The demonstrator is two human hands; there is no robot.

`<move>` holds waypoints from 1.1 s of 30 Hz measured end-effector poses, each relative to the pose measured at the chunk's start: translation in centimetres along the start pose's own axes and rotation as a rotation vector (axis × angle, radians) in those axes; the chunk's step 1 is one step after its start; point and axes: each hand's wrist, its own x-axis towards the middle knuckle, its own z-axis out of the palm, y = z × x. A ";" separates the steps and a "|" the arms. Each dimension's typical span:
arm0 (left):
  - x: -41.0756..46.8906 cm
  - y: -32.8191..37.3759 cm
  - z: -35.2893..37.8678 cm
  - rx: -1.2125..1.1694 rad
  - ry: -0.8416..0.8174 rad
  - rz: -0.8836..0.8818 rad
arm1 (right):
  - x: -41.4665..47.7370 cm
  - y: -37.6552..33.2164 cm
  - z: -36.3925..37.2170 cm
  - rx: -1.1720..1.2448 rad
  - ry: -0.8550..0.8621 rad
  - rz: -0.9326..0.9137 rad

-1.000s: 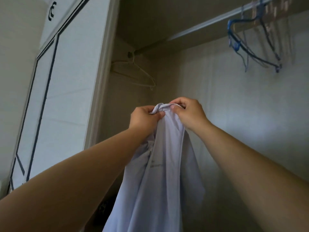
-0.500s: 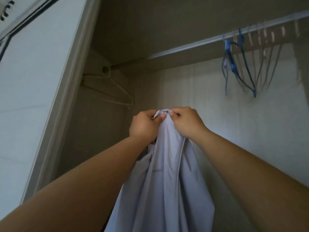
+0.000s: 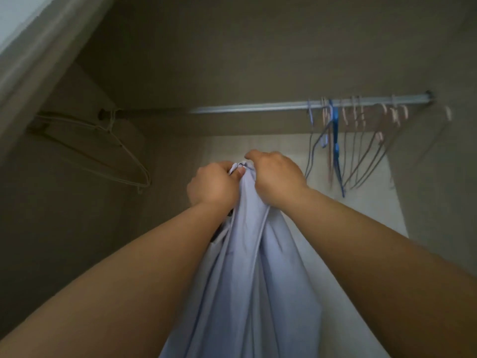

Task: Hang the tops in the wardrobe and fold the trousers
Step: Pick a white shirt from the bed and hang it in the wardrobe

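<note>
A pale lilac top (image 3: 247,267) hangs straight down between my forearms inside the open wardrobe. My left hand (image 3: 213,186) and my right hand (image 3: 276,177) both grip its bunched upper edge, knuckles close together, thumbs pressed on the cloth. The hands are held up below the metal rail (image 3: 258,107), which runs across the wardrobe. Whether a hanger is inside the top is hidden by the fabric and my fingers.
One white wire hanger (image 3: 103,151) hangs at the rail's left end. Several blue and pink hangers (image 3: 346,140) crowd the right part of the rail. The stretch of rail between them is bare. The wardrobe door frame (image 3: 38,60) stands at the left.
The view has tilted up and to the right, so the rail and right-hand hangers now show fully. Both hands keep their grip on the top's upper edge.
</note>
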 end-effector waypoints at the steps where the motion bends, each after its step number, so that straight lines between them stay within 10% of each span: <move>1: 0.7 0.2 0.3 0.013 0.010 0.007 | 0.8 0.4 -0.3 -0.070 0.015 -0.003; 16: 5.9 2.1 5.0 0.195 0.008 0.222 | 9.4 5.0 -3.8 -1.025 0.046 0.178; 33: 6.9 -2.5 5.3 0.180 -0.004 0.202 | 9.8 8.9 -4.4 -0.501 0.078 0.431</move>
